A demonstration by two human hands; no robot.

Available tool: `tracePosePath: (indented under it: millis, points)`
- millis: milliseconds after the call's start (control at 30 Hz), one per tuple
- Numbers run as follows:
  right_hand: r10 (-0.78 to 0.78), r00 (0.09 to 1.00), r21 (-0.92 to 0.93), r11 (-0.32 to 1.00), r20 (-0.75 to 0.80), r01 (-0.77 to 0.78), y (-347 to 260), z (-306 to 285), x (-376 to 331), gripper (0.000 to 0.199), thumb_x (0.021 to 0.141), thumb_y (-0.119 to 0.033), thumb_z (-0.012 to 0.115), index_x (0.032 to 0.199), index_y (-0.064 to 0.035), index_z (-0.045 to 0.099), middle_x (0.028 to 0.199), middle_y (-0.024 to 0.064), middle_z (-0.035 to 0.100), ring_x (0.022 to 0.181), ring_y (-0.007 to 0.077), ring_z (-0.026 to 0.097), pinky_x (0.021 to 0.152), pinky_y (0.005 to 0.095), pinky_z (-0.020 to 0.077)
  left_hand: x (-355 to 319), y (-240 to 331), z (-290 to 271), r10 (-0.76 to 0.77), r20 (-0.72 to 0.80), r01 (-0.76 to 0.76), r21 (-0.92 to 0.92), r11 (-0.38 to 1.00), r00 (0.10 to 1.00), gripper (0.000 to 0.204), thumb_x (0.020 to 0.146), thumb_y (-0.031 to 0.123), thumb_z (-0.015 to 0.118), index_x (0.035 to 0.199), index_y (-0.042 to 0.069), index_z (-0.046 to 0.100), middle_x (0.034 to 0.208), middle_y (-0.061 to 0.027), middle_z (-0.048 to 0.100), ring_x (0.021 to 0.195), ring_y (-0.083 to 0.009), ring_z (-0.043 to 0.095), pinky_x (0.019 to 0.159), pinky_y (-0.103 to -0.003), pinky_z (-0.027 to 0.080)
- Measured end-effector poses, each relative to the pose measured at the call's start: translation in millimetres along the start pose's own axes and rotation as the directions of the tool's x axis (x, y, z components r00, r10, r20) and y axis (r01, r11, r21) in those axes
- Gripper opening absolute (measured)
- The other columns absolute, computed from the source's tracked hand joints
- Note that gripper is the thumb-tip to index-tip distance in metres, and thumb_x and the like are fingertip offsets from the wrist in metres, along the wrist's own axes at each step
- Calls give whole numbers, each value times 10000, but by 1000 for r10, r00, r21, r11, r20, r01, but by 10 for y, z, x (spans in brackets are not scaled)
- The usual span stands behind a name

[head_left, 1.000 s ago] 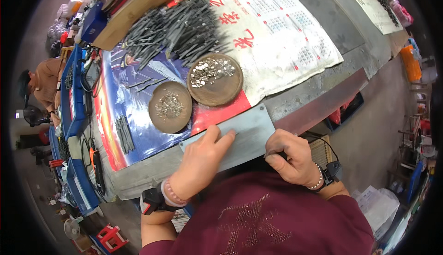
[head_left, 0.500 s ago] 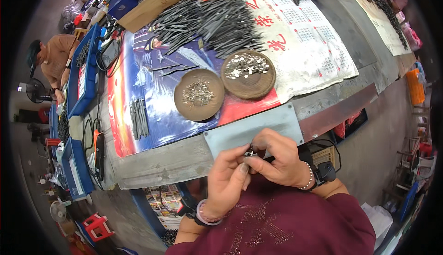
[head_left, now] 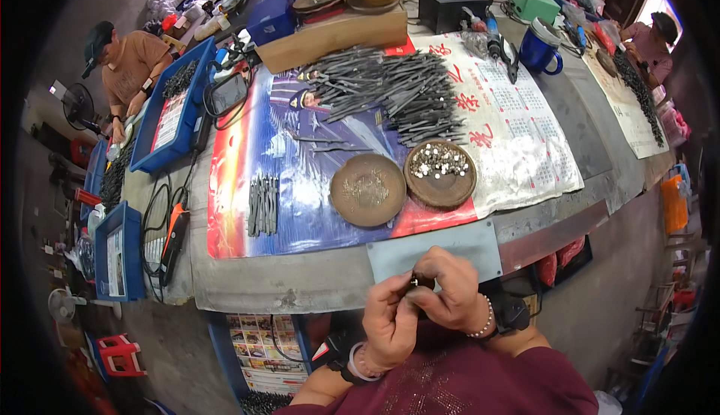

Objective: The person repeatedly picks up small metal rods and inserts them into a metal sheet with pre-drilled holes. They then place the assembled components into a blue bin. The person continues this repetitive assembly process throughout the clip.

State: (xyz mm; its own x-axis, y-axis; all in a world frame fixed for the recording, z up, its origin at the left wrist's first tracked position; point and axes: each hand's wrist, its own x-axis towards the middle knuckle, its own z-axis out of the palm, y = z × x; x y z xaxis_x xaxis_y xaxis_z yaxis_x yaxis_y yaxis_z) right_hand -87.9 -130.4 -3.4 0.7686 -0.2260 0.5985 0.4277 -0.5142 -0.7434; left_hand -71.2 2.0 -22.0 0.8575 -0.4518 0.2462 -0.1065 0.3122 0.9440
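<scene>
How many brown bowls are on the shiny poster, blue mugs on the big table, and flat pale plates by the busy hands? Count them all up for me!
Brown bowls: 2
Blue mug: 1
Flat pale plate: 1
Total: 4

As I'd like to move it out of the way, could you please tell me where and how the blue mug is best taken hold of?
Probably by its handle, coming from the right: the blue mug appears to stand upright with the handle looping out on its right side, while a dark tool lies close on its left.
</scene>
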Motion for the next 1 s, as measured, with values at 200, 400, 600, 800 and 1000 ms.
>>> tracePosePath:
  millis: [200, 400, 600, 800, 1000]
  points:
    - [-67, 994, -190, 981, -92, 49, -15, 160, -59, 274, 903, -228, 642, 777, -16, 523, 623, 82, 482, 472, 262, 475, 438, 332, 380, -36, 11, -33, -12, -1, 12, 18, 1000, 1000, 303, 961, 0, 455, 1259, -38, 416, 1060, -90, 575, 933, -103, 541, 848, -238, 426]
    - [380, 925, 339, 869, 10, -361, -121, 52, -191, 219, 922, -175, 634, 880, 29, 569, 761, 105, 585, 591, 165, 538, 524, 273, 428, -138, -1, -53, -15, 45, 19, -89, 996, 999, 293, 966, 0, 452, 1256, -27, 420, 1080, -112, 586, 892, -92, 554, 793, -221, 447]
    - [32, 996, 14, 999, -85, -31, -70, 51, -247, 173, 802, -34, 703, 919, 36, 597, 813, 125, 622, 678, 213, 587, 686, 331, 506, -152, -44, -89, 74, 21, -75, 39, 996, 997, 272, 963, -8, 455, 1231, -52, 444, 1101, -128, 597, 935, -112, 569, 849, -239, 449]
    - [3, 994, -119, 993, -109, -16, -66, 101, -289, 212, 720, -10, 722, 888, -11, 592, 808, 99, 601, 680, 279, 585, 618, 353, 479, -176, -56, -86, 42, -13, -42, -18, 999, 999, 265, 936, -53, 496, 1199, -81, 504, 1020, -121, 604, 857, -113, 552, 785, -232, 451]
    - [273, 960, -52, 960, -63, -277, -141, 78, -281, 139, 823, -62, 660, 899, 15, 573, 822, 118, 582, 685, 284, 574, 660, 348, 477, -104, -69, -59, -1, 21, 0, 62, 998, 1000, 279, 952, -29, 499, 1227, -71, 486, 1025, -114, 611, 865, -120, 561, 799, -236, 457]
